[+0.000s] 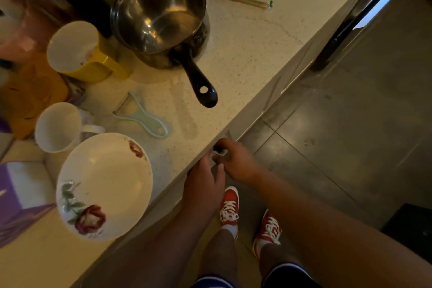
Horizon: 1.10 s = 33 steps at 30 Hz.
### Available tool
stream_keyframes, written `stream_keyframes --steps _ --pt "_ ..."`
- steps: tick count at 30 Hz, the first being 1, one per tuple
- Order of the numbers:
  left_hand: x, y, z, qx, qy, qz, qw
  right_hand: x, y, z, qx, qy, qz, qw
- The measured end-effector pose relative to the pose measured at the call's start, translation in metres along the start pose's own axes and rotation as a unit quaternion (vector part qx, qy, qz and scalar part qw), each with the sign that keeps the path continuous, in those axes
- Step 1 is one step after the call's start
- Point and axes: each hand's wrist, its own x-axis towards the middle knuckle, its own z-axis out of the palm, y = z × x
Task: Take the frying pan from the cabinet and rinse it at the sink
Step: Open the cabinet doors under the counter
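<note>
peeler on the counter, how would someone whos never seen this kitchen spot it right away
Start at the speckled countertop and find the steel saucepan with its black handle pointing toward the counter's front edge. Just left of that handle's tip, above the rose-patterned bowl, lies the peeler. It is the only pale mint-green item, flat, with a hanging hole.

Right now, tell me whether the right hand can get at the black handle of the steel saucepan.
Probably yes. The right hand is down at the counter edge, and the saucepan handle points toward that edge with bare counter between; nothing blocks it.
</note>
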Motion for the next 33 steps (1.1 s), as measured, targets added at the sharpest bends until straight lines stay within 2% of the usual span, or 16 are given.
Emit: stream_keyframes --steps 11,16,23,29,33 --pt "-0.023 0.011 0.004 -0.073 0.012 -0.090 0.993 -0.041 0.017 -0.003 -0.041 0.053 0.024 0.997" --pt "-0.030 0.018 0.006 -0.103 -0.098 -0.027 0.989 -0.074 0.032 -0.013 -0.066 0.061 0.047 0.995" --pt "-0.027 0.035 0.019 -0.163 -0.253 0.005 0.954 -0.114 0.048 -0.019 -0.106 0.162 0.102 0.976" --pt "-0.027 0.064 0.043 -0.197 -0.318 0.010 0.927 -0.139 0.066 -0.029 -0.098 0.212 0.135 0.963" --pt "-0.017 0.087 0.059 -0.127 -0.318 0.054 0.938 -0.152 0.083 -0.039 -0.084 0.240 0.161 0.954"
